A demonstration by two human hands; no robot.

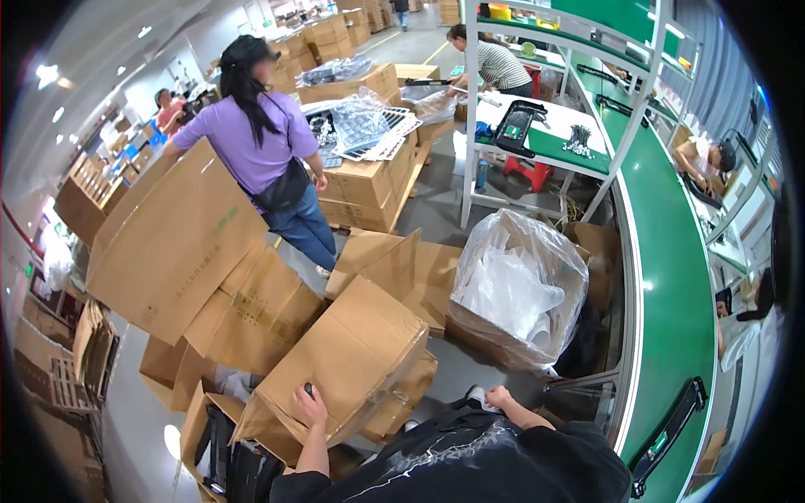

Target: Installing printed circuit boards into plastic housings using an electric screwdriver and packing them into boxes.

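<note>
My left hand (311, 408) rests on the near left part of a large brown cardboard box (352, 344). Its fingers are closed on a small black object (309, 389) whose kind I cannot make out. The box sits tilted over other cartons in front of me. My right hand (498, 396) is held in front of my body, fingers curled. Whatever it may hold is hidden. To the left of my left arm, an opened carton (195, 427) contains long black plastic parts (220, 453). Beyond my right hand stands a box lined with a clear plastic bag (511, 289), holding white foam sheets.
A green conveyor belt (662, 293) runs along my right, with a black part (671, 432) lying on it. Stacked cartons (176, 243) rise at left. A person in a purple shirt (260, 142) stands beyond them. A white-framed workbench (537, 151) stands ahead.
</note>
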